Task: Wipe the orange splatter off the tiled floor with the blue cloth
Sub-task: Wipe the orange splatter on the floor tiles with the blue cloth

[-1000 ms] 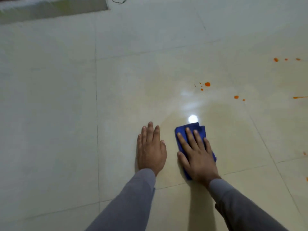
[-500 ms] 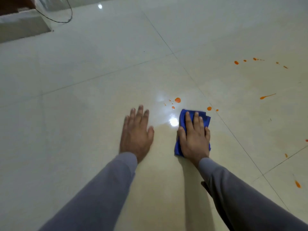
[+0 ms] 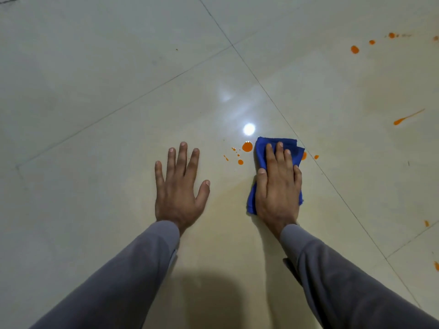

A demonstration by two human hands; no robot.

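Both hands lie palm-down mid-frame, grey-sleeved arms reaching up from the lower edge. The left hand (image 3: 179, 186) has spread fingers; the right hand (image 3: 278, 186) keeps fingers straight, together.

1. There is only one view, from a camera worn on the person's head.
2. It looks forward and down at the tiled floor (image 3: 95, 79).
3. It sits close to the floor. The two sleeves (image 3: 133, 269) come in from the bottom edge and fill much of the lower part.
4. The left hand (image 3: 179, 186) and the right hand (image 3: 278, 186) lie near the middle of the view, a little below it.
5. The lens is wide, so a lot of floor shows, with tile lines running slanted across it.
6. The far floor fills the top, and orange spots (image 3: 355, 49) reach the right edge.
7. No second view shares the scene.
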